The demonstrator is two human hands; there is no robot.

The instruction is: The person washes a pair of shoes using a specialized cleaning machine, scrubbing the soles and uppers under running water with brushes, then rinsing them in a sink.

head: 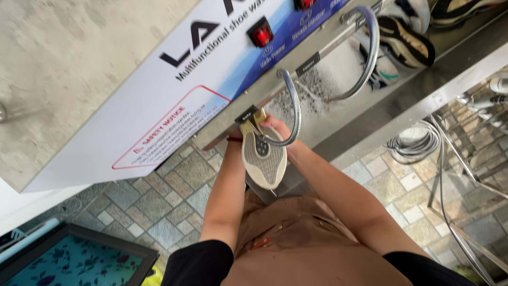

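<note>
I look straight down and see both hands holding a pale shoe [264, 159], sole facing up at me, pressed toe-first against the brush head [255, 119] at the front edge of the washing machine [159, 100]. My left hand [236, 139] is mostly hidden behind the shoe's left side, and its grip looks clamped on the shoe near the toe. My right hand [276, 127] is wrapped around the shoe's upper right edge, its grip closed on it. A bendy metal hose [294, 114] curves down from the machine and ends just over the sole. Behind it the steel trough [370, 114] runs along the machine; its wet floor is speckled with dark grit, and a second metal hose [368, 58] arches into it. Further along the trough lie several sneakers [405, 37], dark and white, piled together at the far end. A coil of grey tubing [415, 140] sits on the tiled floor [174, 201] beside the trough.
</note>
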